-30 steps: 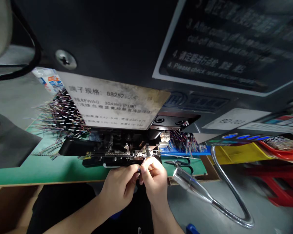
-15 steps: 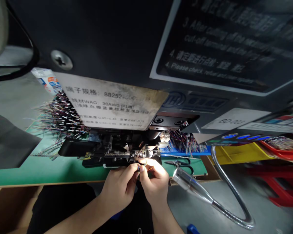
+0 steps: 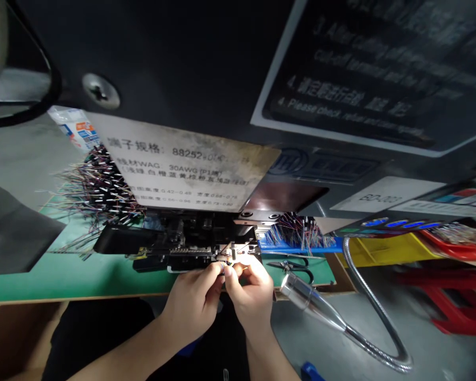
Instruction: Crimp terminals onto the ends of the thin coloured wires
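Observation:
My left hand (image 3: 194,299) is closed in a pinch at the front of a dark crimping machine (image 3: 206,233). Beside it, my right hand (image 3: 252,293) pinches too, its thumb and forefinger almost meeting the left fingertips. Thin wires (image 3: 230,263), one of them yellowish, show between the fingertips, just in front of the brightly lit crimping spot (image 3: 233,250). The wire ends are too small to make out. Above the hands, the machine's ram block (image 3: 259,217) with two screws sits low.
Bundled wires with white ends (image 3: 107,185) lie left on the green table (image 3: 103,280). More wires fill a blue tray (image 3: 269,243). Scissors (image 3: 291,266) and a flexible-neck lamp (image 3: 301,293) are at right. Farther right are a yellow bin (image 3: 392,250) and a red stool (image 3: 444,296).
The ram block has come down toward the crimping spot. My hands stay together with the wires, shifting only slightly. The view has moved a little.

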Tool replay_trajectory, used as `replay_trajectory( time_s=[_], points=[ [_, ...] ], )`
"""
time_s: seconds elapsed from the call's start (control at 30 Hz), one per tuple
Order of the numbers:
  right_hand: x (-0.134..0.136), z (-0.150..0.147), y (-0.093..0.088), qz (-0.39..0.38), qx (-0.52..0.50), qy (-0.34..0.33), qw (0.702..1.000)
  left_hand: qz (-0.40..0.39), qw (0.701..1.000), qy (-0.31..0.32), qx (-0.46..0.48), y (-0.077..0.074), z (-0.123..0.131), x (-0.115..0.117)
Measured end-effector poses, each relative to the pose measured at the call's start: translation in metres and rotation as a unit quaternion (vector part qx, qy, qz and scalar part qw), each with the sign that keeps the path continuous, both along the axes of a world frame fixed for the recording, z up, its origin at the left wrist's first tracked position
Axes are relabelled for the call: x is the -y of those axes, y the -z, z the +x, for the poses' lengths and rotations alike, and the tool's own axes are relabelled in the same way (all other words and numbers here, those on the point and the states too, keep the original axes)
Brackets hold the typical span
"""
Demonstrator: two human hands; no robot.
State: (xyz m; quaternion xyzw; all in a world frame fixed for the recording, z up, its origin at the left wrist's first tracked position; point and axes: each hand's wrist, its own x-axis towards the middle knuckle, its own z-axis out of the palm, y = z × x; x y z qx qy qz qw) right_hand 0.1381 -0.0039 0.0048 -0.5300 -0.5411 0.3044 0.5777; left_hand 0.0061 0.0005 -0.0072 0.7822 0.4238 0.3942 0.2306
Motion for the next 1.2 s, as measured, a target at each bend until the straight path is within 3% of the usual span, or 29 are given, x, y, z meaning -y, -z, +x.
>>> replay_trajectory(
  time_s=[0.3,0.6,1.2],
  points=[
    [0.0002,0.0019,-0.0021,-0.013,0.0,-0.029,0.999,0.018,0.999,0.011,-0.025,0.0008,-0.0016,0.0002],
    [-0.0017,0.0047,-0.0002,0.081,0.082,-0.006,0.993,0.009,1.0,0.012,-0.018,-0.0007,-0.0035,-0.0001],
    [-0.001,0.0012,0.0016,0.011,0.044,0.005,0.999,0.0,1.0,0.005,-0.011,-0.0017,-0.0025,-0.0003]
  ],
)
